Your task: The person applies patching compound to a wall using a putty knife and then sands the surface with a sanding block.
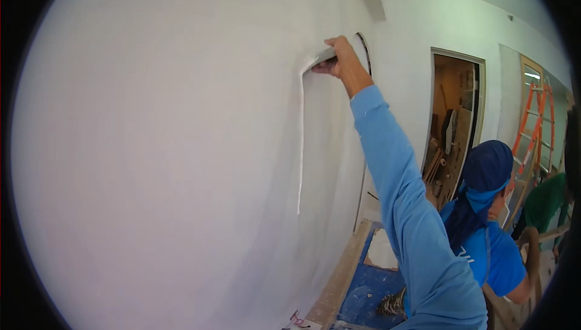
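My right hand (340, 63) is raised high on the white wall (163, 136), its arm in a light blue sleeve (393, 166). Fingers and thumb close around a flat grey putty knife (324, 57), whose front edge meets the wall and bends slightly. White paste gathers along that edge. From the knife's left corner a thin raised line of white filler (301, 142) runs nearly straight down the wall, and the surface to its right looks slightly greyer. My left hand is out of view.
At the right, a person (493, 239) in a blue shirt and dark blue head cloth is close to my arm. Another person in green (544, 200) is behind. An orange ladder (532, 124) stands beyond a doorway (451, 124). Blue sheeting (360, 293) covers the floor.
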Tool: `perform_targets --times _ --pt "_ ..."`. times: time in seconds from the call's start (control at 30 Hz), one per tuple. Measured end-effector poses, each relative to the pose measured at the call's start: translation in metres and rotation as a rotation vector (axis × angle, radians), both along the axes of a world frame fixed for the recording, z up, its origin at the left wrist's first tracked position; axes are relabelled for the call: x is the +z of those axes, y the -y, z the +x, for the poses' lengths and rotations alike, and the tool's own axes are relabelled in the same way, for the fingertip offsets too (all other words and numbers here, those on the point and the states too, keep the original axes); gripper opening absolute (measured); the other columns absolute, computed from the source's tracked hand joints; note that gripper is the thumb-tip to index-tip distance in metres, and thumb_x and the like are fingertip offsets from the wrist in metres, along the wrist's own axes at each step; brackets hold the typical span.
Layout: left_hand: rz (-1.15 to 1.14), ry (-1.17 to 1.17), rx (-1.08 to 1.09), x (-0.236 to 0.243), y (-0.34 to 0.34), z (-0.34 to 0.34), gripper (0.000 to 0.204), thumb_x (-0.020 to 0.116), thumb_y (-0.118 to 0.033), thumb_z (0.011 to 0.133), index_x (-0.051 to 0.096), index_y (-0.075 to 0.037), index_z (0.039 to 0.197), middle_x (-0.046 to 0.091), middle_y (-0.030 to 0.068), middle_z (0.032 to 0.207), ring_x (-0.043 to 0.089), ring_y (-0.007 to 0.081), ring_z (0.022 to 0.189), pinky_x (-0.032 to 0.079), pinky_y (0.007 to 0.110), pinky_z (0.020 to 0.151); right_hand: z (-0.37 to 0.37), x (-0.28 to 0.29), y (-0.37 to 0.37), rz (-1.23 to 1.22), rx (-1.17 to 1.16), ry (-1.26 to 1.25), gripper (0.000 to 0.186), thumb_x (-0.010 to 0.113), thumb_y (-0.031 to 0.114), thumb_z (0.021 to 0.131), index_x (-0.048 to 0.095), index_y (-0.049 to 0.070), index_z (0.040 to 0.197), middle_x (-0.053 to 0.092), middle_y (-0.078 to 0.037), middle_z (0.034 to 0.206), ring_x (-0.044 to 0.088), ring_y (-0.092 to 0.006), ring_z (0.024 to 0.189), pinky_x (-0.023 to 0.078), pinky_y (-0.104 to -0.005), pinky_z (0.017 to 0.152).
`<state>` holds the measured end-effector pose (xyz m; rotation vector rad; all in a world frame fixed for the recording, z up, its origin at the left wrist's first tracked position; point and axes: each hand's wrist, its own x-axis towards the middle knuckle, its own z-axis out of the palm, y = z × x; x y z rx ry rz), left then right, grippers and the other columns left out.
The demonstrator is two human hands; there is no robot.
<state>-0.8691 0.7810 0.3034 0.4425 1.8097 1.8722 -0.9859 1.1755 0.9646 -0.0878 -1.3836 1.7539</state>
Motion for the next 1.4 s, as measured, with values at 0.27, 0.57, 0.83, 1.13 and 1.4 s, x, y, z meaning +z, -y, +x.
perform_targets --times 0.27,0.57,0.83,1.13,1.4 --pt "0.015 0.046 0.04 0.006 0.0 -0.002 0.02 0.052 -0.016 0.091 0.06 0.001 0.094 0.057 0.0044 0.076 0.054 0.0147 0.069 0.047 0.028 0.061 -0.004 0.048 0.007 0.17 -0.079 -0.023 0.043 0.054 0.024 0.089 0.044 -0.009 0.116 0.057 -0.023 0.095 0.058 -0.0318 0.065 0.054 -0.0604 0.08" --pt "0.042 0.111 0.065 0.021 -0.006 0.007 0.02 0.052 -0.016 0.091 0.061 0.001 0.095 0.057 0.0049 0.077 0.056 0.0153 0.07 0.048 0.028 0.061 0.011 0.07 0.039 0.536 -0.16 -0.103 0.038 0.065 0.012 0.083 0.053 -0.009 0.113 0.063 -0.021 0.099 0.066 -0.0341 0.091 0.057 -0.0505 0.081" --pt "0.204 0.219 0.027 0.054 -0.029 0.022 0.021 0.052 -0.016 0.09 0.062 0.001 0.097 0.058 0.0053 0.077 0.057 0.0158 0.07 0.049 0.028 0.062 0.048 -0.065 -0.002 0.712 -0.007 -0.31 0.017 0.072 0.013 0.077 0.067 -0.003 0.075 0.06 -0.001 0.072 0.052 -0.0118 0.067 0.039 -0.0283 0.056" --pt "0.9 0.617 0.097 0.148 -0.076 -0.012 0.04 0.057 -0.009 0.087 0.053 0.008 0.123 0.063 0.0131 0.113 0.06 0.0206 0.105 0.048 0.032 0.095 0.137 -0.307 0.085 1.096 0.076 0.115 0.029 0.067 -0.003 0.08 0.07 0.001 0.109 0.071 -0.013 0.093 0.066 -0.0203 0.083 0.052 -0.03 0.072" --pt "0.883 0.604 0.196 0.123 -0.087 -0.02 0.025 0.05 0.0 0.094 0.053 0.001 0.119 0.066 0.0088 0.107 0.064 0.0173 0.1 0.054 0.03 0.085 0.163 -0.444 0.119 1.189 0.315 0.243 0.075 0.059 -0.017 0.067 0.057 0.013 0.135 0.059 -0.015 0.106 0.059 -0.0318 0.093 0.05 -0.0366 0.077"
